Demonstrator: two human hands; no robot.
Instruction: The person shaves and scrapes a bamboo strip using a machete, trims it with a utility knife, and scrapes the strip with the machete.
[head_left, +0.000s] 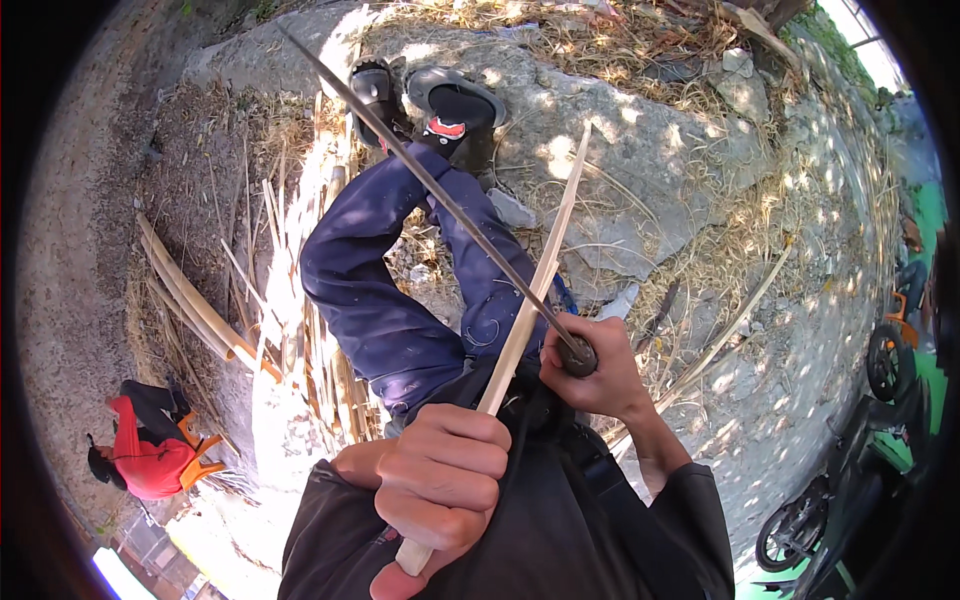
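Observation:
My left hand (445,480) is closed round the near part of a long pale bamboo strip (520,335), its butt end poking out below by the thumb. The strip slants up and away to the right and narrows to a point. In my right hand (605,370) is the dark handle of a long, narrow-bladed knife (440,195). Its blade crosses the strip just beyond that hand and runs far up to the left over my legs. Whether the edge bites into the strip cannot be seen.
Split bamboo lengths (190,290) and strips lie at the left. Beyond my shoes is a stone slab (640,190) with dry shavings. A person in red (150,455) sits on an orange chair at the far left. Motorcycles (800,520) stand at the right.

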